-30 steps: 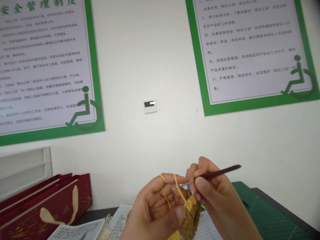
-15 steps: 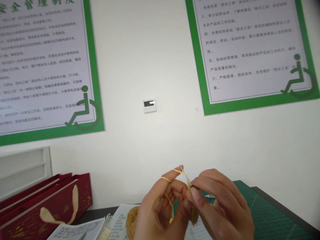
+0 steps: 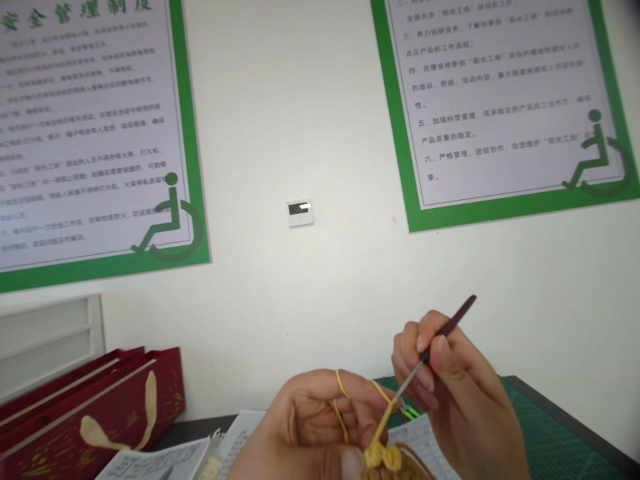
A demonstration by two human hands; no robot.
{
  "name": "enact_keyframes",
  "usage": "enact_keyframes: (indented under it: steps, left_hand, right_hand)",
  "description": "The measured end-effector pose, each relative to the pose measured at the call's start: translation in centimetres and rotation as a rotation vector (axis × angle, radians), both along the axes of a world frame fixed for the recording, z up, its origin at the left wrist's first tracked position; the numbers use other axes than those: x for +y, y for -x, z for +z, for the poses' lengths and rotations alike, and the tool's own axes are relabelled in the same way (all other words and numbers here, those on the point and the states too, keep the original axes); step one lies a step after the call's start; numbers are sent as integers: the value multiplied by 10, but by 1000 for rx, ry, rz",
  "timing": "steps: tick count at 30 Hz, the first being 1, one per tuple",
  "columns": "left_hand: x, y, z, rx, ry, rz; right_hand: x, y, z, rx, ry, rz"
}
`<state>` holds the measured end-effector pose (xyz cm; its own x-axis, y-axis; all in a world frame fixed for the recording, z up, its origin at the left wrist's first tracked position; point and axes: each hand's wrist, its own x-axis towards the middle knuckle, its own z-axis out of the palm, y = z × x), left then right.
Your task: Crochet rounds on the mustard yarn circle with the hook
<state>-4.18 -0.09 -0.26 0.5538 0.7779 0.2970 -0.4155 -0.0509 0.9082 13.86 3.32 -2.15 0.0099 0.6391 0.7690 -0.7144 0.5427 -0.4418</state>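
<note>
My right hand [image 3: 463, 380] grips a crochet hook [image 3: 453, 319] by its dark handle, with the metal shaft slanting down to the left. At the hook's tip, a yellow yarn loop [image 3: 384, 423] stretches up from a small crochet piece [image 3: 383, 460] of yellow and brown stitches. My left hand [image 3: 310, 427] pinches that piece between thumb and fingers at the bottom edge of the view. Yellow yarn [image 3: 341, 383] wraps round the left index finger and runs across to the hook. The lower part of the piece is cut off by the frame.
A green cutting mat [image 3: 545, 417] covers the table at right. Printed sheets [image 3: 425, 440] and green-handled tools [image 3: 410, 412] lie behind my hands. Dark red gift bags [image 3: 125, 407] stand at left beside papers [image 3: 155, 460]. Green-framed posters [image 3: 200, 200] hang on the wall.
My right hand has turned and drawn back to the upper right, bringing the hook's handle into sight and pulling the yarn loop long. My left hand has tipped lower, and the crochet piece shows more.
</note>
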Motion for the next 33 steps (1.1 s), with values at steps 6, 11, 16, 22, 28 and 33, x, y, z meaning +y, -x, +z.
enact_keyframes:
  steps: [6, 11, 16, 22, 28, 33]
  left_hand:
    - [4, -4, -1, 25, -97, 71]
    - [9, -15, -7, -108, -177, 173]
    - [6, -20, -3, -98, -158, 248]
    - [1, -20, -1, -65, -144, 273]
    - [8, -19, -7, -80, -54, 111]
    - [7, -15, -8, -189, 80, -91]
  right_hand:
    - [1, 11, 6, -44, 167, 231]
    - [0, 17, 4, -98, 222, 269]
    - [0, 17, 2, -127, 187, 171]
    - [6, 14, -2, -189, -208, -286]
    - [2, 3, -6, -201, -624, -915]
    - [3, 18, -10, -1, -331, -351]
